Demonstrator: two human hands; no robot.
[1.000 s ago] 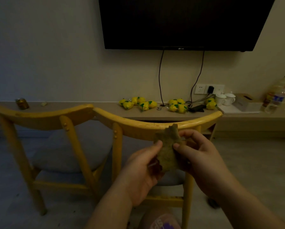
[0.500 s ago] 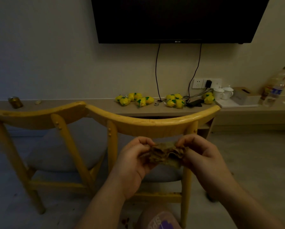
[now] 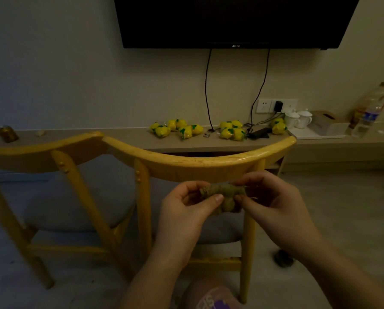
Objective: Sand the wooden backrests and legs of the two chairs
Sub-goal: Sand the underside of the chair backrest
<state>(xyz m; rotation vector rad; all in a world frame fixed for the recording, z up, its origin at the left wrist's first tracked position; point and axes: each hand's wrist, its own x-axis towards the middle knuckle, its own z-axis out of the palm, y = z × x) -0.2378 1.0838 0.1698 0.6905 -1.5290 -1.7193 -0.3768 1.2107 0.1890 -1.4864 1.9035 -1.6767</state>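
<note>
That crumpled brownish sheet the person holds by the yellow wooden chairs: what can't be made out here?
- Crumpled brownish sheet, head view: dim light and the fingers of the left hand and right hand hide its surface.
- Left yellow wooden chair: cut off by the left edge.
- Right yellow wooden chair: arms cover its seat.
- Small dark lump on the floor: blurred, unidentifiable.

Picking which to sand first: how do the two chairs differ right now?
The right chair stands directly beyond the hands, its whole backrest in view; the left chair sits off to the side, cut by the frame edge. The hands' sandpaper is held just before the right chair's backrest, far from the left's. Both share yellow wood and grey seats.
</note>
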